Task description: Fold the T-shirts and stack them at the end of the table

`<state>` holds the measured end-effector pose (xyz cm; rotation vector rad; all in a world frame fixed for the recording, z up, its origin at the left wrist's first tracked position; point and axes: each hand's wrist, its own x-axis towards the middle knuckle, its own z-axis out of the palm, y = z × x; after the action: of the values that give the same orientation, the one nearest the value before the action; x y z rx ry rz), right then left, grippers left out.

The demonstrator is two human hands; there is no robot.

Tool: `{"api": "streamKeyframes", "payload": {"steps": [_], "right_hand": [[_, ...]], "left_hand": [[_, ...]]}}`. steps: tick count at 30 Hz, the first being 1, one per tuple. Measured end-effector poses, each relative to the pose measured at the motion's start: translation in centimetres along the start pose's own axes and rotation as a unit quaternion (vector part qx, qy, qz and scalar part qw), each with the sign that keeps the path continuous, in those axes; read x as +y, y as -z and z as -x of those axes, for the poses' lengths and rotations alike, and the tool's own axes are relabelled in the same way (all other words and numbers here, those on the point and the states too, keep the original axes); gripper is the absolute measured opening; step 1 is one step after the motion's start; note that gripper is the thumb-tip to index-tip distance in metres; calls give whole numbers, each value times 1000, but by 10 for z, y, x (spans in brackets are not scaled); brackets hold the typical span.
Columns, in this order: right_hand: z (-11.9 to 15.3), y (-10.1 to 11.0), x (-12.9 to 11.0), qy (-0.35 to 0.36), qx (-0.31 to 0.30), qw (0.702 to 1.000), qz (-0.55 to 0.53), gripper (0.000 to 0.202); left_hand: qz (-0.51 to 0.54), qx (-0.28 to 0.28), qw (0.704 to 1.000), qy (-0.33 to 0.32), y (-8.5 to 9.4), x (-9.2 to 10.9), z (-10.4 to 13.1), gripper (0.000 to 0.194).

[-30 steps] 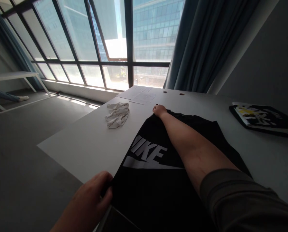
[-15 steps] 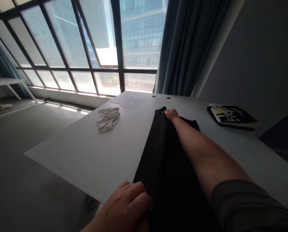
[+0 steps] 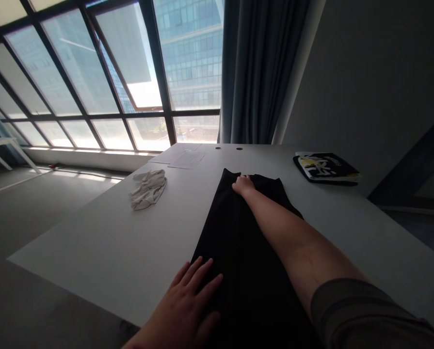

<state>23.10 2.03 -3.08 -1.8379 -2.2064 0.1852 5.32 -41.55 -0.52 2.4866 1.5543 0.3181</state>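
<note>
A long black garment [image 3: 234,242] lies lengthwise over the white table [image 3: 93,242], its far edge spread out; I cannot tell its exact kind. My left hand [image 3: 187,303] rests on its near left side, fingers spread and lying on the fabric. Stretched out to the far edge, my right hand [image 3: 244,184] has its fingers curled on the cloth there. The right forearm covers part of the garment's right side.
A crumpled off-white cloth [image 3: 148,189] lies left of the garment. Sheets of paper [image 3: 185,158] are at the back of the table. A folded black item with white and yellow print [image 3: 328,168] sits at the right, near the wall.
My left hand has let go of the garment's edge and opened flat. The garment's folded left part is spread wider to the left. The view has turned slightly right.
</note>
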Motion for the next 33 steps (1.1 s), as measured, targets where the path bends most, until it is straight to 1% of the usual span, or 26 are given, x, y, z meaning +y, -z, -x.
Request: {"api": "streamKeyframes", "payload": {"steps": [2, 3, 5, 7, 8, 10, 13, 16, 19, 21, 22, 24, 26, 28, 30, 32, 33], "right_hand": [[-2, -1, -3, -12, 17, 1000, 15, 62], [-3, -2, -6, -2, 27, 999, 25, 64], [-9, -5, -16, 45, 25, 998, 37, 67], [-18, -11, -26, 97, -15, 994, 38, 68], [-23, -15, -31, 109, -43, 992, 35, 68], [-34, -24, -37, 105, -82, 991, 32, 72], [-51, -34, -39, 75, -100, 992, 32, 79], [-64, -39, -40, 55, -93, 994, 30, 82], [-68, -38, -43, 54, -73, 996, 24, 78], [-67, -34, -41, 64, -41, 997, 20, 70], [-66, -31, -37, 74, -11, 997, 18, 67], [-62, -21, -20, 100, 57, 993, 14, 61], [-53, -6, 10, 118, 97, 988, 16, 56], [-37, 11, 51, 118, 91, 989, 21, 49], [-13, 27, 97, 111, 89, 990, 20, 44], [15, 40, 142, 90, 97, 991, 12, 44], [28, 44, 162, 73, 103, 992, 4, 46]], "left_hand": [[-9, 1, 1000, -9, -10, -10, 3, 69], [-12, 5, 1000, -12, -14, -13, 5, 70], [-21, 16, 1000, -14, -16, -18, 7, 70], [-35, 25, 999, -17, -14, -22, 8, 69], [-42, 27, 999, -20, -13, -23, 9, 69], [-56, 27, 998, -29, -9, -26, 9, 71], [-74, 28, 996, -37, -7, -31, 9, 75], [-87, 33, 995, -38, -7, -35, 9, 78], [-94, 34, 994, -33, -7, -37, 7, 78], [-96, 32, 994, -32, -5, -38, 6, 78], [-95, 30, 994, -34, -4, -38, 6, 77], [-93, 31, 994, -38, -3, -38, 7, 76], [-92, 37, 994, -39, -2, -39, 8, 74], [-93, 45, 994, -41, -3, -41, 11, 72], [-95, 54, 993, -42, -4, -43, 13, 69], [-95, 69, 992, -39, -1, -40, 12, 62], [-90, 75, 992, -38, 1, -35, 10, 56]]}}
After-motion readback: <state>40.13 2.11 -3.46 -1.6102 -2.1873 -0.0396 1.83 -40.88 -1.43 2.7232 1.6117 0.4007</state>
